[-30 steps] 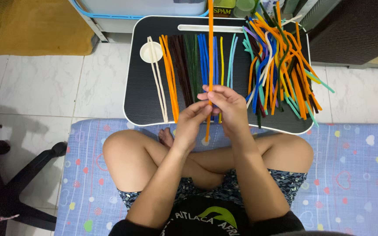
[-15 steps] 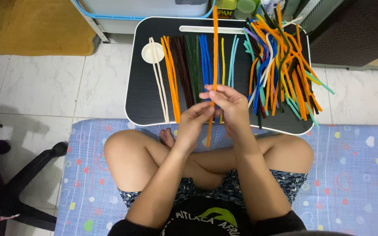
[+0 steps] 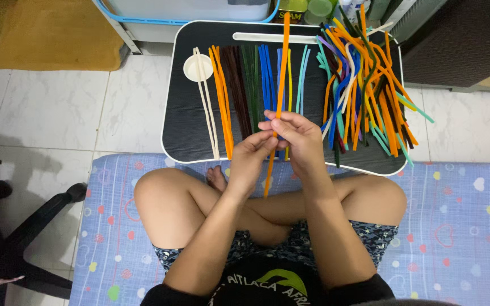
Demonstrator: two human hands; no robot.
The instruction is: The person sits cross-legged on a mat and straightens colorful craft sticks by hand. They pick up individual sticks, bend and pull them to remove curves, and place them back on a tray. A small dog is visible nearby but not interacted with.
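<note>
Currently both hands, left hand point(image 3: 249, 156) and right hand point(image 3: 297, 136), pinch 1 long fuzzy orange pipe cleaner point(image 3: 281, 68) upright over the black lap tray point(image 3: 180, 122) of sorted stems, white tile floor point(image 3: 69, 113) beside.

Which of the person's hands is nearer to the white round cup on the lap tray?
Left. The left hand is below and right of the white cup; the right hand is farther right. Both grip the orange pipe cleaner.

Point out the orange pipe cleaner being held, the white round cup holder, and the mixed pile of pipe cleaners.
orange pipe cleaner point(image 3: 282, 68), head view, upper stretch above the hands.
white round cup holder point(image 3: 191, 69), head view, left part.
mixed pile point(image 3: 364, 85), head view, middle of the tangle.
</note>
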